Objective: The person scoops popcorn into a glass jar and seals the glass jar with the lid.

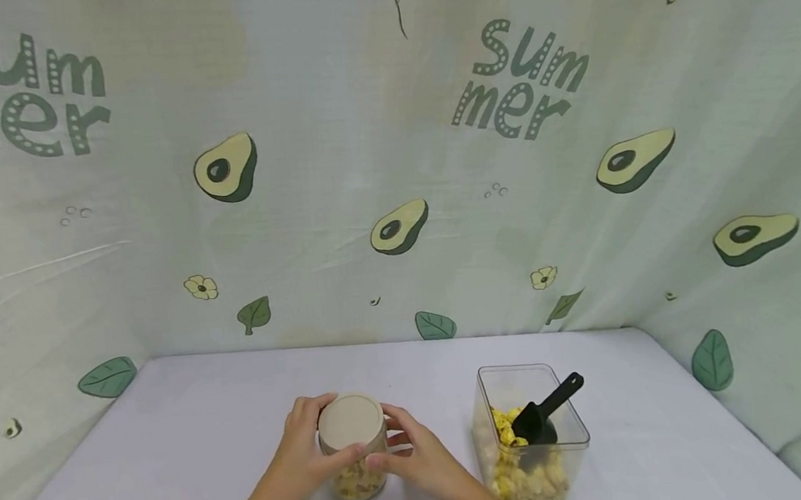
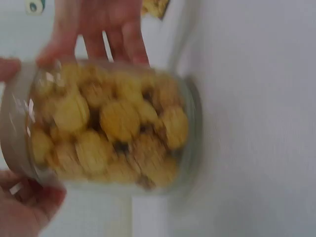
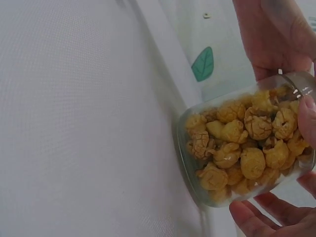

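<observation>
A clear jar (image 1: 359, 484) of yellow-brown popcorn, capped with a beige lid (image 1: 351, 420), is between the two hands near the front of the table. My left hand (image 1: 307, 447) grips the lid from the left, its thumb across the near edge. From the other side my right hand (image 1: 419, 453) holds the jar's upper part, thumb in front and fingers behind. Both wrist views show the popcorn (image 2: 118, 121) through the glass, and the jar's base (image 3: 190, 163) close to the white tabletop.
Right of the jar stands a clear square container (image 1: 566, 473) partly filled with popcorn (image 1: 504, 426). A black scoop (image 1: 549, 405) leans in it, handle above the rim. The white table (image 1: 227, 415) is backed by an avocado-print cloth (image 1: 323, 209); some popcorn lies beside my right forearm.
</observation>
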Motion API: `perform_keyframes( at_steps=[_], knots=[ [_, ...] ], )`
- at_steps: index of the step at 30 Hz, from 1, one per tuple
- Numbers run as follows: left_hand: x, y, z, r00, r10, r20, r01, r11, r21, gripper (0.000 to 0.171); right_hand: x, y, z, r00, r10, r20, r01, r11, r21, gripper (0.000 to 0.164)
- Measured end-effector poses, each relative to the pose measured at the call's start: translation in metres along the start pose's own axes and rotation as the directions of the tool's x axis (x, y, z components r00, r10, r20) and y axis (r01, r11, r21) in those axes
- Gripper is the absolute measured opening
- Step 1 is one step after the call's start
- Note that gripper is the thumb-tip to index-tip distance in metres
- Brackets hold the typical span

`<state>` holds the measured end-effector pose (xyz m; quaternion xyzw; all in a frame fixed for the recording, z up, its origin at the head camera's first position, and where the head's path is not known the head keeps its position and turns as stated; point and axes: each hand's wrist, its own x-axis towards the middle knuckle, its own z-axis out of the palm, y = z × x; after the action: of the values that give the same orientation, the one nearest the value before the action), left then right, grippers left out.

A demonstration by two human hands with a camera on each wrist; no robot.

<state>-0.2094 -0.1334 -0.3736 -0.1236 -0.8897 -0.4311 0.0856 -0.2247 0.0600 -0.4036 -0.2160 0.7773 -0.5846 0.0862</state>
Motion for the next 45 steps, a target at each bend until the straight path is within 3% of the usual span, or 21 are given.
perform_keyframes(
  at_steps=[4,8,12,19,25,30,36,38,41,45],
  knots=[
    [-0.007,0.014,0.004,0.993,-0.096,-0.066,0.097,0.995,0.002,0.084,-0.001,0.001,0.0,1.0,0.002,0.007,-0.002,1.0,0.011,0.069],
    [-0.013,0.02,0.007,0.984,-0.13,-0.118,0.136,0.99,0.043,0.085,-0.001,0.002,0.001,1.0,0.01,0.011,-0.01,1.0,0.016,0.07],
    [-0.013,0.02,0.011,0.98,-0.125,-0.154,0.134,0.99,0.049,0.084,0.0,0.002,0.002,1.0,0.01,0.004,-0.01,1.0,0.015,0.069],
    [-0.007,0.012,0.01,0.979,-0.043,-0.201,0.056,0.997,0.059,0.076,0.002,0.001,0.002,1.0,-0.009,0.013,0.009,1.0,0.024,0.069],
    [-0.005,0.004,0.005,0.987,0.006,-0.162,-0.002,1.0,0.028,0.071,0.002,0.001,0.002,1.0,-0.01,0.023,0.01,1.0,0.007,0.07],
    [0.002,-0.008,-0.003,0.993,0.099,-0.06,-0.101,0.995,-0.017,0.066,0.002,0.002,0.002,1.0,-0.003,0.017,0.004,1.0,-0.005,0.07],
    [0.013,-0.025,-0.012,0.968,0.245,0.06,-0.241,0.969,-0.061,0.058,0.002,0.002,0.002,1.0,-0.009,0.016,0.009,1.0,0.005,0.068],
    [0.014,-0.027,-0.013,0.96,0.267,0.08,-0.262,0.963,-0.065,0.057,0.002,0.003,0.001,1.0,-0.013,0.018,0.014,1.0,-0.003,0.069],
    [0.014,-0.026,-0.012,0.961,0.262,0.089,-0.256,0.964,-0.073,0.059,0.001,0.003,0.0,1.0,-0.014,0.017,0.014,1.0,-0.024,0.068],
    [0.008,-0.018,-0.008,0.986,0.157,0.059,-0.151,0.984,-0.092,0.067,0.0,0.003,-0.001,1.0,-0.006,0.017,0.007,0.999,-0.031,0.067]
  ],
)
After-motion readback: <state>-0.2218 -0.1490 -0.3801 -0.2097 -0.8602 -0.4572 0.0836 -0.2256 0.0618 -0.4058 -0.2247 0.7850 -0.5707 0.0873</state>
